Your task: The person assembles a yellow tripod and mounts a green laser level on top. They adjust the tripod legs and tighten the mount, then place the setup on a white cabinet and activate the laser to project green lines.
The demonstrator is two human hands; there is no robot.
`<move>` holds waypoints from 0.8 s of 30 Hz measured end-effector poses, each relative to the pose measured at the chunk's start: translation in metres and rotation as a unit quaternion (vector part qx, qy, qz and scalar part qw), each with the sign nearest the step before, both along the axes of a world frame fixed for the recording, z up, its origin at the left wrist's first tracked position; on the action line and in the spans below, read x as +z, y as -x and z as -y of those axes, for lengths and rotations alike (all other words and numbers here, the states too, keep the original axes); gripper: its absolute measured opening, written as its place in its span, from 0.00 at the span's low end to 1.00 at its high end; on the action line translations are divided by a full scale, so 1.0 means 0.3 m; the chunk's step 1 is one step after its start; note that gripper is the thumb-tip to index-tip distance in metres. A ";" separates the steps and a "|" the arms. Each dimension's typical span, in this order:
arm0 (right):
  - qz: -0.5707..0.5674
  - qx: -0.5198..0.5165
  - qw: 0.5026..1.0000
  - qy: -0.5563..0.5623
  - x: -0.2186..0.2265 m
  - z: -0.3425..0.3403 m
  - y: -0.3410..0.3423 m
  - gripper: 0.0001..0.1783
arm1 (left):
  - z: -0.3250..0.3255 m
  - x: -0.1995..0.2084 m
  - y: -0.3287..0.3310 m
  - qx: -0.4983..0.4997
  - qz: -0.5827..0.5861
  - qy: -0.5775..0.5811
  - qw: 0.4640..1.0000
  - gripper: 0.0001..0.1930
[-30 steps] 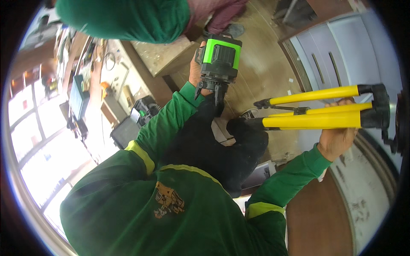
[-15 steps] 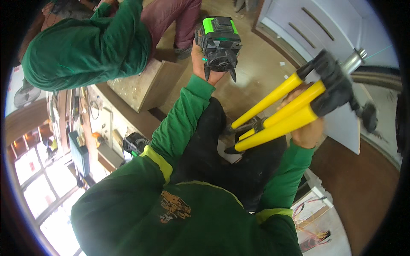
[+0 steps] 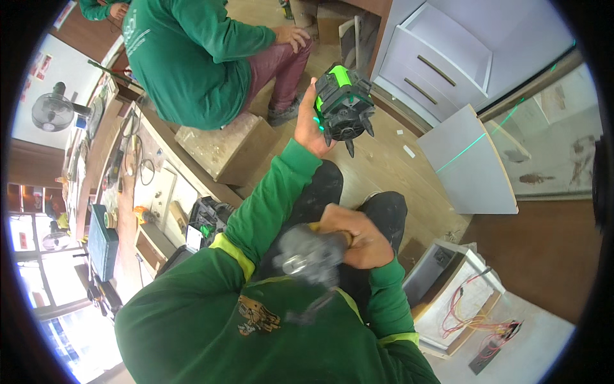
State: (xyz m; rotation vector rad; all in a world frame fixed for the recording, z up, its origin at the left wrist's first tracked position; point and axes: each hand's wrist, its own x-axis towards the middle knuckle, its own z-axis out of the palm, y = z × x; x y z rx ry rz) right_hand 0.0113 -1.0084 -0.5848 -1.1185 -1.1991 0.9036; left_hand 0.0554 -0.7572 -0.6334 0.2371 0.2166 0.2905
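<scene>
My left hand [image 3: 308, 133] is wrapped round a black and bright green laser level [image 3: 345, 105], held up in front with its dark stubby feet showing. Close to my chest, my right hand [image 3: 359, 238] grips a tripod near its top. The tripod head [image 3: 310, 255] is grey-black and smeared by motion, with a round metal top facing up. Only a sliver of yellow shows beside my fingers; the legs are mostly hidden below the head.
A person in a green top [image 3: 192, 64] sits at front left on a wooden box [image 3: 220, 144]. Beside me, a cluttered workbench [image 3: 150, 176] runs along the left. White drawers [image 3: 435, 67], a leaning panel [image 3: 473, 163] with a green laser line, and a box with loose wires [image 3: 457, 297] are at right.
The tripod has swung from the right in toward my chest, its head now facing up. The laser level has shifted slightly right and down. The seated person's arm and the view have shifted.
</scene>
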 end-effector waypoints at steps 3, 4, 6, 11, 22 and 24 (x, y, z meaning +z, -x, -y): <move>0.066 0.040 0.997 -0.009 0.008 -0.015 0.149 0.24 | 0.046 0.108 0.108 0.005 0.025 -0.043 0.999 0.33; 0.072 0.034 0.997 0.000 0.008 -0.015 0.173 0.25 | 0.049 0.133 0.143 0.003 0.029 -0.057 0.998 0.33; 0.076 0.026 0.997 0.020 -0.004 -0.004 0.220 0.26 | 0.051 0.152 0.227 0.004 0.029 -0.082 0.996 0.33; 0.263 -0.037 0.962 0.061 -0.021 0.001 0.376 0.25 | 0.057 0.207 0.375 0.015 0.008 -0.138 0.990 0.35; 0.225 -0.058 0.963 0.139 0.044 0.162 0.402 0.40 | 0.071 0.170 0.503 0.004 0.078 -0.057 0.995 0.33; 0.205 -0.077 0.963 0.154 0.062 0.186 0.370 0.40 | 0.087 0.165 0.490 0.012 0.054 -0.048 0.997 0.32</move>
